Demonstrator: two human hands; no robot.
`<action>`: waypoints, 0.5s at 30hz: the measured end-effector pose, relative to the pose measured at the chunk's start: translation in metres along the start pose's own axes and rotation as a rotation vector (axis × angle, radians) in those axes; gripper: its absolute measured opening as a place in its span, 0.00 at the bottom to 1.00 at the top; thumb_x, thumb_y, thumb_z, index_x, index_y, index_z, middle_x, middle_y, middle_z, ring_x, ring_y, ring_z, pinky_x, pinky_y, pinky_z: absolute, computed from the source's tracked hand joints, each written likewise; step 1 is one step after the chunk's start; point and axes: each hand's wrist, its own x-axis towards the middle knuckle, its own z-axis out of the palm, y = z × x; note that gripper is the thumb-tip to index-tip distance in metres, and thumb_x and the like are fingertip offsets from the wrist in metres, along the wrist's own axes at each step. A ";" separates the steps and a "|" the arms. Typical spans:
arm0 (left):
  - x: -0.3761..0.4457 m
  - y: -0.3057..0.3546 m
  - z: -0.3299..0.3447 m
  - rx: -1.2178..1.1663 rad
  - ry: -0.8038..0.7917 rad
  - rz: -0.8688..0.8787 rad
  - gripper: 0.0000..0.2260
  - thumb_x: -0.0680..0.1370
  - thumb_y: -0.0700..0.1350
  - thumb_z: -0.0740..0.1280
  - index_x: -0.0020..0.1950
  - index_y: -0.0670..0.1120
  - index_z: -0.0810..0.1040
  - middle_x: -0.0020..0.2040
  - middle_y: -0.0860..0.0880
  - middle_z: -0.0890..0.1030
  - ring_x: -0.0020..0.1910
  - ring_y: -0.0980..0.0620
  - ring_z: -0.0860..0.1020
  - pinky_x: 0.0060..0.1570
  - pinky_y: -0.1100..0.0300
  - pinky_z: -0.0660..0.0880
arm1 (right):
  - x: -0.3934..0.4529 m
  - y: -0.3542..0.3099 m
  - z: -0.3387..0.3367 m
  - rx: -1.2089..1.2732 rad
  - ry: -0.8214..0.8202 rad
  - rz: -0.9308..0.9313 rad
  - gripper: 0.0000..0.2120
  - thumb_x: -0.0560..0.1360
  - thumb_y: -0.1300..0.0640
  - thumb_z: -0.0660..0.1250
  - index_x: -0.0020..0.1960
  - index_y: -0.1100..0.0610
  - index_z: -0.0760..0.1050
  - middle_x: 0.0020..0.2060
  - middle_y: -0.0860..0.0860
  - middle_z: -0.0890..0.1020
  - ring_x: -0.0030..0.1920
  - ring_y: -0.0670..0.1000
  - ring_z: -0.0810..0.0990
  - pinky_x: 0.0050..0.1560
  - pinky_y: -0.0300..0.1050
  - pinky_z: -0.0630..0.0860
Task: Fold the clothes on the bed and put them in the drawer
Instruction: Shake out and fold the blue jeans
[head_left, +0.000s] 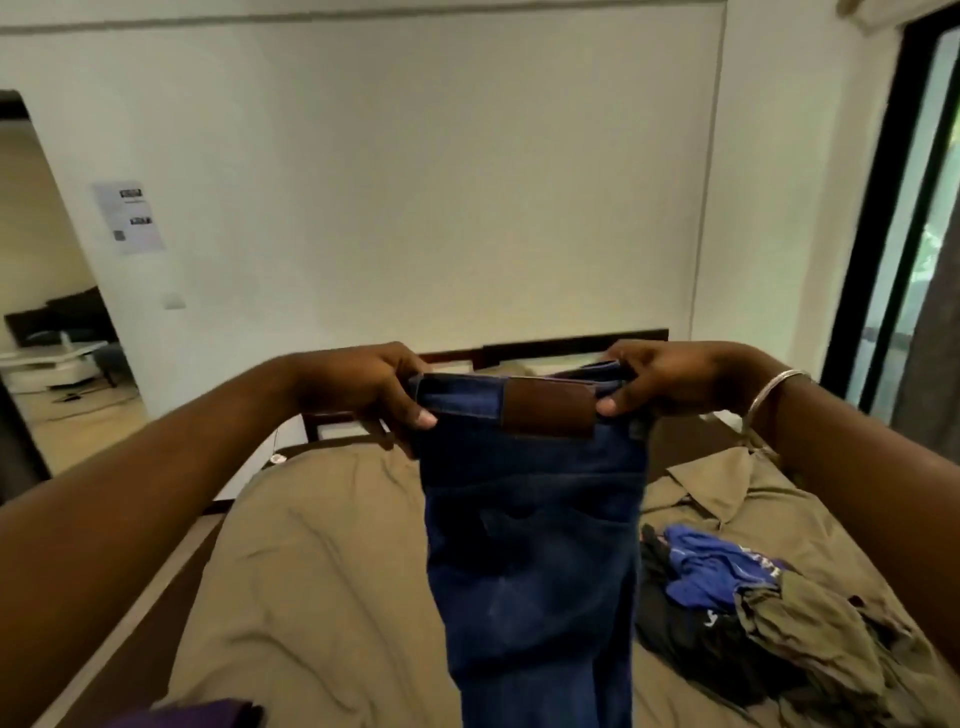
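Both hands hold the jeans (530, 519) up by the waistband, above the bed (322, 545). The left hand (363, 384) pinches one end and the right hand (660, 379) the other, with the fingers (423, 415) clenched on the denim beside the brown patch (548, 408). The legs hang down together, out of view at the bottom. Denim is heavy, I'd guess, and a pinch that shallow could slip, letting one side drop and the legs twist. Lowered carelessly, the jeans might land on the pile (753, 613) of unfolded clothes just to the right and tangle with it. I can't see a drawer anywhere from here.
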 end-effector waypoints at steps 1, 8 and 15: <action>-0.003 -0.005 -0.002 -0.106 -0.163 -0.001 0.22 0.67 0.45 0.80 0.54 0.34 0.79 0.45 0.36 0.84 0.41 0.40 0.85 0.35 0.56 0.82 | -0.002 0.002 0.000 0.035 -0.127 0.010 0.25 0.60 0.51 0.83 0.54 0.56 0.80 0.46 0.55 0.85 0.48 0.56 0.83 0.41 0.43 0.82; 0.044 -0.071 -0.017 -0.061 -0.190 -0.212 0.09 0.71 0.38 0.75 0.49 0.38 0.82 0.40 0.37 0.78 0.35 0.49 0.83 0.31 0.63 0.76 | 0.081 0.032 0.014 0.030 -0.180 0.204 0.14 0.69 0.56 0.75 0.55 0.53 0.81 0.49 0.57 0.84 0.53 0.61 0.83 0.53 0.62 0.80; 0.155 -0.120 -0.051 0.397 0.864 -0.149 0.10 0.75 0.35 0.63 0.53 0.38 0.80 0.52 0.39 0.82 0.51 0.40 0.80 0.49 0.51 0.78 | 0.219 0.046 0.003 -0.583 0.660 0.114 0.07 0.76 0.61 0.65 0.53 0.56 0.79 0.47 0.56 0.83 0.48 0.57 0.81 0.46 0.43 0.73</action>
